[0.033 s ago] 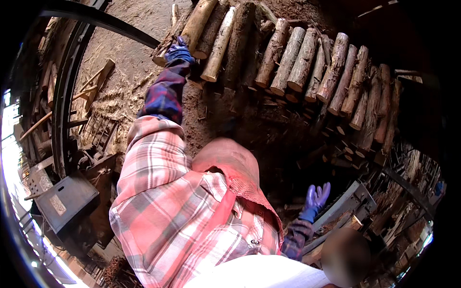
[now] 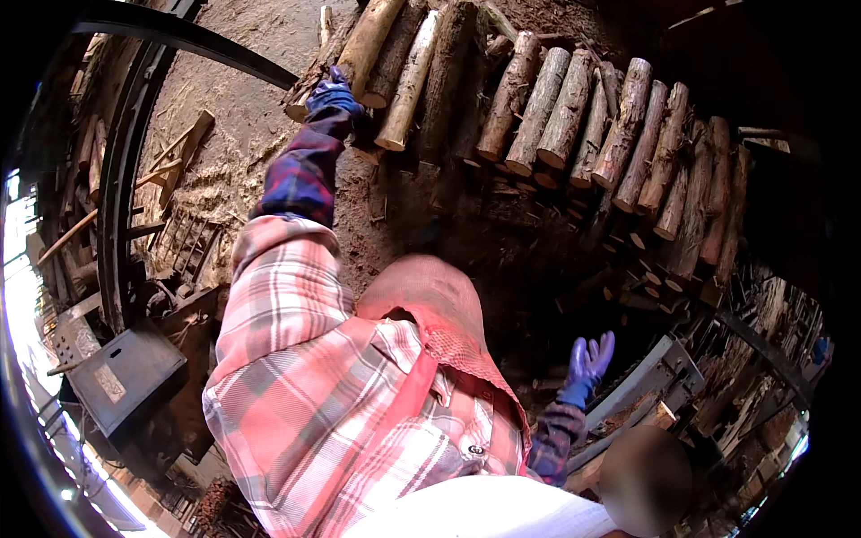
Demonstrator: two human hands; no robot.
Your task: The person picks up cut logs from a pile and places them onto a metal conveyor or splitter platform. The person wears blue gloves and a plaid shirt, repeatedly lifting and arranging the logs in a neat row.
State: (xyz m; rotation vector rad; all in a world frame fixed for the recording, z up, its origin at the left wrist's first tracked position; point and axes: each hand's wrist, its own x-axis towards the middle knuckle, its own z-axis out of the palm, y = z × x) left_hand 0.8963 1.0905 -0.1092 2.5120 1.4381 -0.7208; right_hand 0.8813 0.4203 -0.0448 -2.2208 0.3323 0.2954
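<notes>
In a dark blue glove, my left hand (image 2: 332, 94) reaches far forward to the left end of a row of logs. Its fingers are bent against the near end of a thick, light-brown log (image 2: 369, 49); part of the grip is hidden. A darker log (image 2: 314, 81) lies just left of that hand. My right hand (image 2: 588, 363), gloved in purple-blue, is held up at the right with fingers apart and nothing in it. Beside it runs a grey metal beam (image 2: 659, 372).
More cut logs (image 2: 560, 108) lie side by side across the far side and curve down to the right. A black metal bar (image 2: 206, 45) crosses the upper left. At the lower left stands a grey metal box (image 2: 126, 377). Split wood (image 2: 744, 359) is heaped at right.
My right hand has risen slightly and shifted a little left. The left hand stays at the log's end, its sleeve moved slightly left.
</notes>
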